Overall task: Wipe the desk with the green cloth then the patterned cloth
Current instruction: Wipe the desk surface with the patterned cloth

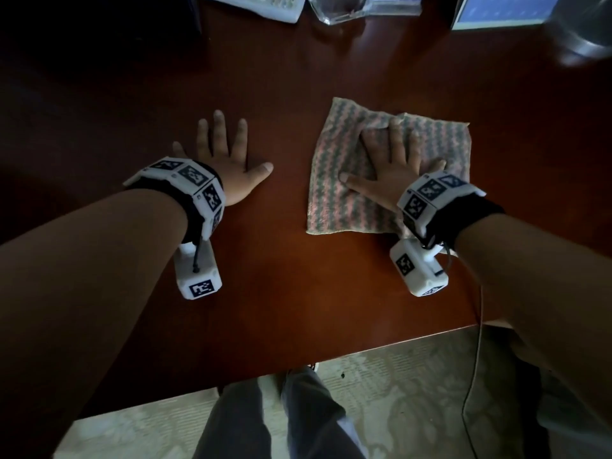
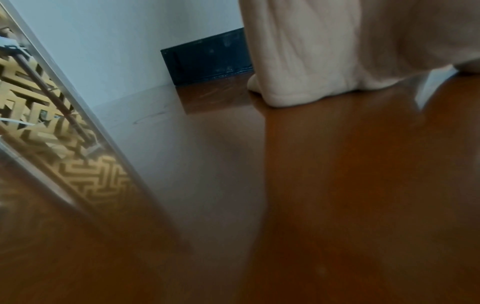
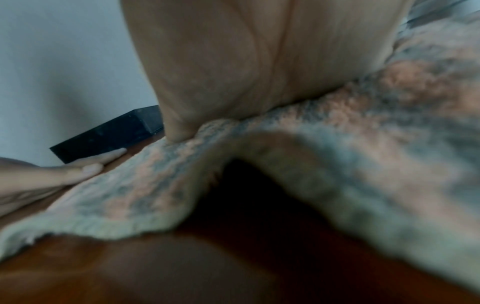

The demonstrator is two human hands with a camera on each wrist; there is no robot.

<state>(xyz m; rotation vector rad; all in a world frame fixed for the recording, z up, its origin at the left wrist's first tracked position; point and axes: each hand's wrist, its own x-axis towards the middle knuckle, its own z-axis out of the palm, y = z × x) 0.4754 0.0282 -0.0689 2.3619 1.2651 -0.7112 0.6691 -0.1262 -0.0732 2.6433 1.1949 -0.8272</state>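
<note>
Where right hand [image 1: 394,167] presses: lifted patterned cloth [image 3: 337,148] edge.

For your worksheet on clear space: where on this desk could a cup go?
Bare desk lies between the left hand and the patterned cloth, and along the near edge. The far edge is crowded with a glass dish and boxes.

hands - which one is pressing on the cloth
The right hand, spread flat on the patterned cloth; the left hand lies on bare desk.
</note>
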